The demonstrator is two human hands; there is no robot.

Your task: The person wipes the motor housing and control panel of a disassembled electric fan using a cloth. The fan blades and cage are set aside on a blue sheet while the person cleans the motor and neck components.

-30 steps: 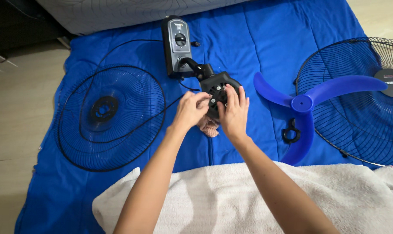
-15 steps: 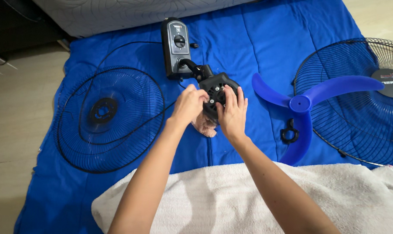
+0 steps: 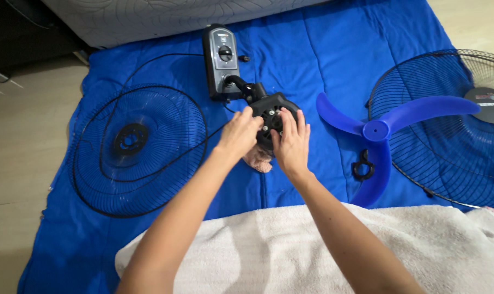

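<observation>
Two hands (image 3: 266, 139) on ribbed black motor housing (image 3: 273, 111)

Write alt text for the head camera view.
Both hands, left hand and right hand, rest on a black fan motor housing lying on a blue blanket. A black wire grille lies to the left; a blue fan blade and a second grille to the right.

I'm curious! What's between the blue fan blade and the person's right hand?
In the head view, only bare blue blanket lies between the blue fan blade and the right hand.
</observation>
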